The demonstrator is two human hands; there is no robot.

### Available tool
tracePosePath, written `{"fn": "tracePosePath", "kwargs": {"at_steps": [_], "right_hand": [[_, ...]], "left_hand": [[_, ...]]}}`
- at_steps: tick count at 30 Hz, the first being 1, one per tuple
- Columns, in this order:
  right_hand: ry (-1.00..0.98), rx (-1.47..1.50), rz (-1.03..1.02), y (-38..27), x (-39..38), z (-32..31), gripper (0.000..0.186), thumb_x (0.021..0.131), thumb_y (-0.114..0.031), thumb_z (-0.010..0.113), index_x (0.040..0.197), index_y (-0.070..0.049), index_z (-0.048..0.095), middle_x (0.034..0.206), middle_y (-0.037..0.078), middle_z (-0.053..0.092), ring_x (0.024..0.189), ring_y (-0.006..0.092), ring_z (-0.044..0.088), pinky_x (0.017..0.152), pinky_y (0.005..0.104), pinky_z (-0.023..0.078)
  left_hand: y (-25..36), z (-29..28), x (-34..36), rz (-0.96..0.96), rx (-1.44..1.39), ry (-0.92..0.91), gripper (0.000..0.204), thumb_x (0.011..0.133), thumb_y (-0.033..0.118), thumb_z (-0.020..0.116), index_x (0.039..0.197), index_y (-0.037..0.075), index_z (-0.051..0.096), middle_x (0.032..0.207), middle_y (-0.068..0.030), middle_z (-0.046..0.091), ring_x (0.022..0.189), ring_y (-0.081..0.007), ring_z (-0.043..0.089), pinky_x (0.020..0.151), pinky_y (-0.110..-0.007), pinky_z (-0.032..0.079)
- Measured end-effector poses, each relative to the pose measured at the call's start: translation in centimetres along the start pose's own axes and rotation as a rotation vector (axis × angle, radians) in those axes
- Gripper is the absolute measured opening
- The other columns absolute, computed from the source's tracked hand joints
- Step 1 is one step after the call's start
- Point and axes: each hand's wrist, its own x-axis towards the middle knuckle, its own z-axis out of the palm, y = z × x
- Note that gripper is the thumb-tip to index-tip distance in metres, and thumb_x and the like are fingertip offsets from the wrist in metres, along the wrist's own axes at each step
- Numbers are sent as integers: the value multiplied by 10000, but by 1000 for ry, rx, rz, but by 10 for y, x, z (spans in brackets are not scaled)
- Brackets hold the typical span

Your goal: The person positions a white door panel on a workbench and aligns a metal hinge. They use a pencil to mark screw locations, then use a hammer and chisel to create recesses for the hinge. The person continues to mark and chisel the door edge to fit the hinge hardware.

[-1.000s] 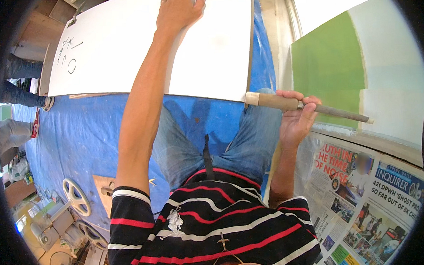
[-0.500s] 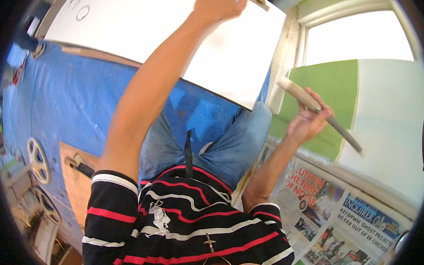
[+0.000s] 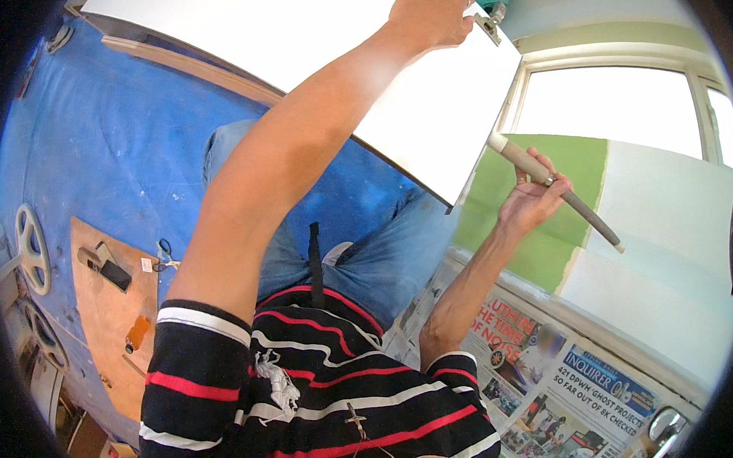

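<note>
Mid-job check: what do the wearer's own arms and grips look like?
Both sleeves are short and black: the left sleeve has a white hem band, then red and white stripes; the right sleeve shows a white hem and a red stripe. No watch shows. The left grip and right grip are ungloved hands.

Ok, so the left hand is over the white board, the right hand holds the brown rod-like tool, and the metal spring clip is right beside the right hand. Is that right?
Not quite: the metal spring clip is beside the left hand, as the head view shows. The rest is right.
</note>
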Motion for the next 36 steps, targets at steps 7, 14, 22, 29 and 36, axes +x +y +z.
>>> {"fn": "tracePosePath", "kwargs": {"at_steps": [7, 14, 22, 29, 36], "right_hand": [[-19, 87, 13, 17, 21, 7, 365, 1073, -495, 476, 1094, -130, 483, 1118, 221, 679, 1112, 380, 674, 862, 542, 617], [61, 47, -58, 26, 44, 11, 366, 1073, -500, 475, 1094, -134, 477, 1121, 212, 663, 1154, 385, 649, 913, 570, 584], [58, 105, 22, 40, 53, 23, 352, 1094, -440, 451, 1105, -87, 454, 1164, 199, 639, 1160, 387, 645, 921, 602, 568], [89, 77, 8, 49, 83, 28, 348, 1096, -413, 427, 1129, -69, 389, 1174, 224, 626, 1171, 398, 636, 934, 616, 575], [77, 202, 21, 78, 123, 45, 279, 1076, -307, 421, 1125, -39, 360, 1163, 261, 619, 1157, 414, 636, 947, 647, 573]], "left_hand": [[2, -1, 1, -29, -17, -1, 519, 1018, 388, 487, 1372, 29, 612, 1506, -179, 531, 1464, -343, 405, 1235, -532, 223], [0, -1, -1, -25, -28, -34, 518, 1028, 391, 472, 1375, 32, 611, 1503, -170, 536, 1476, -336, 385, 1242, -527, 206], [-2, -3, 0, -31, -37, -46, 510, 1022, 383, 477, 1371, 36, 613, 1495, -166, 543, 1473, -341, 387, 1247, -527, 197], [1, -4, 2, -30, -65, -66, 518, 1025, 383, 474, 1392, 39, 596, 1514, -165, 523, 1483, -334, 373, 1252, -526, 185], [2, -9, 2, -32, -30, -81, 523, 1031, 384, 468, 1403, 37, 586, 1522, -166, 516, 1487, -332, 367, 1254, -521, 183]]}}
